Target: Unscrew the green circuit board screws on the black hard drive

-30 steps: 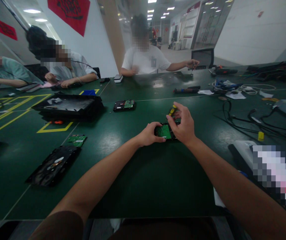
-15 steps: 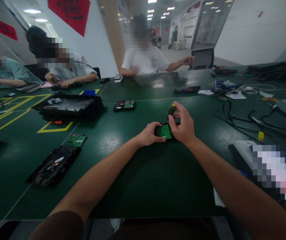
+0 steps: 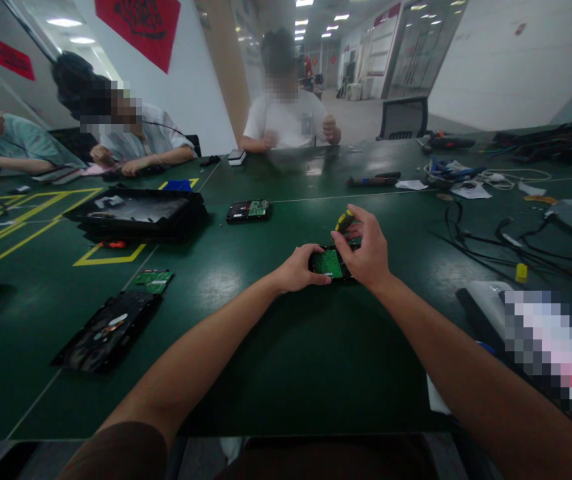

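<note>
- Green circuit board (image 3: 329,264) faces up on a black hard drive (image 3: 345,268), which sits between the two hands at the middle of the table (image 3: 286,373).
- Left hand (image 3: 297,269): partly closed, thumb along the near edge and fingers at the far edge, gripping the drive's left end.
- Right hand (image 3: 370,252): thumb and forefinger pinch a yellow-and-dark screwdriver (image 3: 345,221), its handle leaning to the right above the drive; the other fingers curl over the drive's right end, and their hold is partly hidden.
- Beyond the left hand, a second hard drive (image 3: 249,211) lies flat, well apart.
- Near the left forearm rests a larger black drive (image 3: 109,331), with a loose green circuit board (image 3: 155,281) just beyond its far end.
- Black cables (image 3: 503,233) sprawl to the right, near a yellow connector (image 3: 521,273).
- Across the table sits a person in a white T-shirt (image 3: 291,119).
</note>
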{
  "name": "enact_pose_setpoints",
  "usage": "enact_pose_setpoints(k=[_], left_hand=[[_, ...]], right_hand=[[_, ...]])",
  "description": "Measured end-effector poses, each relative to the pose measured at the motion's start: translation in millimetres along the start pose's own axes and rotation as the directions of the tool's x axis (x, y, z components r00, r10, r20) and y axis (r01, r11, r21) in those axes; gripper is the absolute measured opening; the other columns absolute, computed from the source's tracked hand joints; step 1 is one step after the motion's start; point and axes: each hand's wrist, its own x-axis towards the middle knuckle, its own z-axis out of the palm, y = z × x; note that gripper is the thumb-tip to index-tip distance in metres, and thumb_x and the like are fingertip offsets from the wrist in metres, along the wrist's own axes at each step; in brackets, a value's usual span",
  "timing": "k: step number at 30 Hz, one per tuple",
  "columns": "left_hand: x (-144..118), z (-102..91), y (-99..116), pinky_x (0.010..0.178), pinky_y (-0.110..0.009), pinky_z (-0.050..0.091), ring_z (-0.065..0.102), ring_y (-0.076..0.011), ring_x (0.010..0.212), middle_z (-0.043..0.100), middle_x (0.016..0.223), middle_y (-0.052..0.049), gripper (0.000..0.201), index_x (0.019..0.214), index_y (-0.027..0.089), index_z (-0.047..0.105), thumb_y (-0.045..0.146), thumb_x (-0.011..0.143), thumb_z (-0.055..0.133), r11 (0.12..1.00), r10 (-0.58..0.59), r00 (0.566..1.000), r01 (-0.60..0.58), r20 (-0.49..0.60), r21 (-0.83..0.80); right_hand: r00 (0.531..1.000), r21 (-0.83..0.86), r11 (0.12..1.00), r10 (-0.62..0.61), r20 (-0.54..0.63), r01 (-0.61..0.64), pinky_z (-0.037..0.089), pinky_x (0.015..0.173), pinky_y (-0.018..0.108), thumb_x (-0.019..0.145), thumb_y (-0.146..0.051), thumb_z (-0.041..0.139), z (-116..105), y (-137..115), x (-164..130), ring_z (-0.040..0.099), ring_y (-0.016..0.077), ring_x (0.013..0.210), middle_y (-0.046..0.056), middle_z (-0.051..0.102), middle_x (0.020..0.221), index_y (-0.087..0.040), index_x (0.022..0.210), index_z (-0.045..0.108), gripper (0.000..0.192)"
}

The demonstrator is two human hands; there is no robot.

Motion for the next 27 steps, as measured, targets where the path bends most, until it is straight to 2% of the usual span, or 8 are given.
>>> enact_pose_setpoints(k=[6,11,16,21,27], left_hand=[[0.9,1.0,-2.8,0.107,-0.053,0.046,0.057,-0.0334,0.12,0.059,0.133,-0.014,0.087,0.14,0.018,0.055,0.047,0.066,0.091,1.0,0.0,1.0,0.0,-0.006,0.013],[1.4,0.8,-4.4,0.107,-0.052,0.046,0.057,-0.0335,0.121,0.058,0.134,-0.015,0.088,0.142,0.017,0.055,0.049,0.067,0.09,0.999,0.012,1.0,-0.012,0.009,0.033],[0.7,0.8,-4.2,0.106,-0.052,0.047,0.057,-0.0334,0.12,0.058,0.135,-0.014,0.089,0.141,0.019,0.055,0.049,0.066,0.091,1.0,-0.013,1.0,0.012,0.002,0.009],[0.6,1.1,-4.0,0.108,-0.055,0.045,0.057,-0.0335,0.118,0.059,0.131,-0.014,0.087,0.14,0.018,0.056,0.048,0.066,0.091,1.0,-0.006,1.0,0.006,-0.001,-0.002],[0.3,0.6,-3.3,0.109,-0.056,0.044,0.057,-0.0344,0.12,0.058,0.135,-0.015,0.087,0.14,0.018,0.056,0.047,0.066,0.091,1.0,-0.004,1.0,0.004,-0.003,-0.015]], right_hand=[[0.999,-0.023,0.999,-0.03,0.012,0.031,0.065,0.084,0.048,0.095,-0.029,0.061,-0.9,-2.6,0.8,0.071,0.0243,0.091,0.012,0.063,0.132,-0.03,0.154,0.041,0.062],[0.999,-0.017,0.999,-0.039,-0.011,0.039,0.066,0.078,0.047,0.093,-0.034,0.067,-0.4,-1.3,1.8,0.071,0.0249,0.09,0.011,0.062,0.131,-0.03,0.149,0.046,0.06],[1.0,0.02,1.0,-0.019,0.015,0.019,0.065,0.086,0.048,0.098,-0.033,0.06,0.8,0.6,0.6,0.073,0.0251,0.095,0.012,0.061,0.138,-0.032,0.154,0.04,0.06],[1.0,0.015,1.0,-0.019,-0.002,0.019,0.065,0.08,0.045,0.095,-0.034,0.066,0.2,0.4,0.5,0.072,0.0242,0.091,0.012,0.061,0.134,-0.03,0.15,0.045,0.059],[1.0,0.031,0.999,-0.009,0.018,0.009,0.064,0.088,0.048,0.098,-0.031,0.058,0.4,0.6,0.4,0.073,0.0249,0.097,0.012,0.061,0.139,-0.031,0.155,0.04,0.059]])
